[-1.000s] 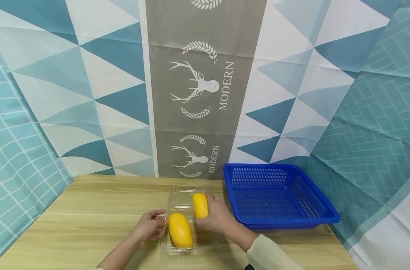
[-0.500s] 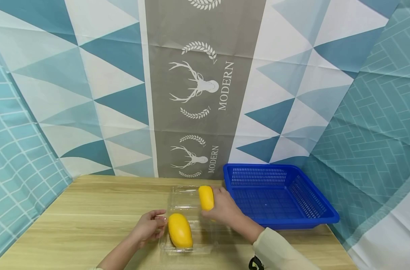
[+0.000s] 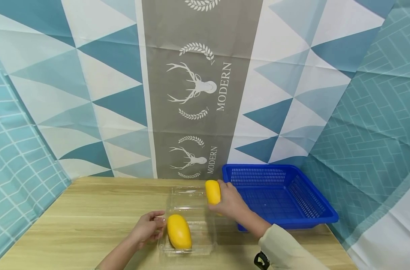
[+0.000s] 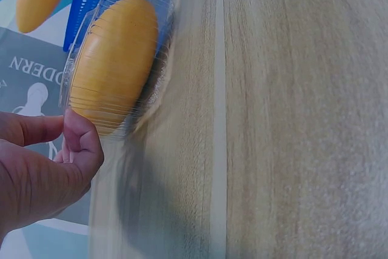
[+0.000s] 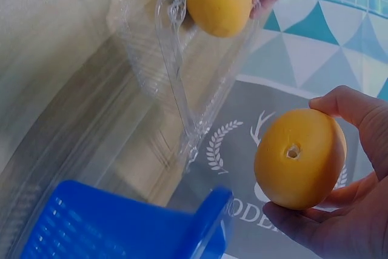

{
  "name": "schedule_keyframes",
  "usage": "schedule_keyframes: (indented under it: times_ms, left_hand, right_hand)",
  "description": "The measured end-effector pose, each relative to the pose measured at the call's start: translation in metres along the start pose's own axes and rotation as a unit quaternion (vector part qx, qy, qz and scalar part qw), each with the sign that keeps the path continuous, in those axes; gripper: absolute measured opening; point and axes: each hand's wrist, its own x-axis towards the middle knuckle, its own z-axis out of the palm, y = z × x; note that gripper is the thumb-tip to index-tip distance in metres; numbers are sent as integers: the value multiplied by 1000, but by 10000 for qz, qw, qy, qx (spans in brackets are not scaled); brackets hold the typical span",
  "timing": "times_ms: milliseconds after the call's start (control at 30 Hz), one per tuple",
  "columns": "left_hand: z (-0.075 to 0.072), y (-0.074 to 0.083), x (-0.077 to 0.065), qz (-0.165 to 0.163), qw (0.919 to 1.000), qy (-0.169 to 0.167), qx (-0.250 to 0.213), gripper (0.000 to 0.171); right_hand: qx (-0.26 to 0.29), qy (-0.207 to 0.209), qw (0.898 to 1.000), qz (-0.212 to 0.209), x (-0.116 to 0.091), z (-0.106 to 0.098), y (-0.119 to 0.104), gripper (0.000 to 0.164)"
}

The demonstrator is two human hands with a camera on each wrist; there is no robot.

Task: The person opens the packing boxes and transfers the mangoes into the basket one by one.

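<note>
My right hand (image 3: 231, 202) grips a smooth yellow mango (image 3: 213, 192) above the back right of a clear plastic clamshell box (image 3: 203, 229). In the right wrist view, the end of the held mango (image 5: 300, 168) shows a small pale pit. A second mango (image 3: 179, 232) lies in the left half of the box, which stands with its lid laid back. At the box's left side, my left hand (image 3: 147, 228) pinches the rim between thumb and fingers, as the left wrist view shows. That view also shows the boxed mango (image 4: 118, 59) through the ribbed wall.
A blue perforated plastic basket (image 3: 321, 221) stands on the right of the wooden table (image 3: 100, 213), just beyond my right hand. A patterned cloth backdrop (image 3: 191, 90) rises behind the table.
My right hand has lifted the mango out of the box's right half and carried it up and right toward the basket. The left hand stays at the box's rim.
</note>
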Motion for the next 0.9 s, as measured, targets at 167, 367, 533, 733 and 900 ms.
schedule_keyframes:
  times_ms: [167,367,533,733,900]
  left_hand:
    - [1,0,1,6,10000,9,3,49]
    - [1,-1,2,-8,10000,56,10,49]
    - [0,-2,3,-40,10000,42,-3,49]
    - [0,-2,2,-12,10000,3,-4,49]
    - [0,-1,2,6,10000,14,0,49]
  right_hand:
    - [-143,-10,9997,192,2,-7,2,88]
    - [-218,93,9994,240,4,-16,8,88]
    - [-123,99,9992,377,8,-21,15,89]
    - [-76,122,9986,517,11,-25,23,88]
    - [-114,177,9980,595,11,-28,30,87]
